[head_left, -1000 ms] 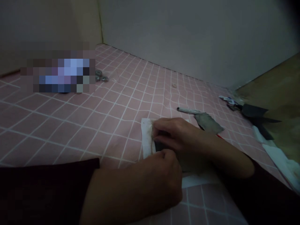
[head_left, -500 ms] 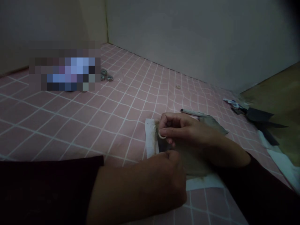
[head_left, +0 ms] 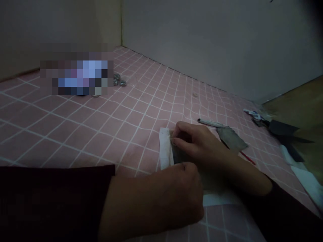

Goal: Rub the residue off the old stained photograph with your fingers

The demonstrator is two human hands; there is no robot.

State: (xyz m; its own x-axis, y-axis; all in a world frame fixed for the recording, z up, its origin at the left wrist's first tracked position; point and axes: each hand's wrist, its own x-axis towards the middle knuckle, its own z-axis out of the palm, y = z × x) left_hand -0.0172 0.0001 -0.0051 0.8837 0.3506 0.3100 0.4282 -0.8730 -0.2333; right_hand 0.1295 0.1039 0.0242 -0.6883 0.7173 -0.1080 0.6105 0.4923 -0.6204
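My right hand (head_left: pixel 202 144) is closed in a pinch, its fingertips pressed down on a dark abrasive sheet (head_left: pixel 176 155). That sheet lies on a stained white paper (head_left: pixel 165 151) on the pink checked cloth (head_left: pixel 106 134). The small pale ring seen in the pinch a moment ago is now hidden under the fingers. My left hand (head_left: pixel 171 198) is curled into a fist at the near edge of the dark sheet, knuckles up. What its fingers hold cannot be seen. Both forearms wear dark sleeves.
Right of my hands lie a grey abrasive scrap (head_left: pixel 232 138), a thin metal rod (head_left: pixel 208 122) and a red stick (head_left: pixel 247 158). Metal bearings (head_left: pixel 119 80) sit at the back left beside a blurred-out patch. Dark tools (head_left: pixel 282 129) and white cloth (head_left: pixel 305 178) lie at the right edge.
My right hand lifted, showing the small ring in its pinch, then came back down onto the dark sheet. The view has shifted slightly. My left hand has barely moved.
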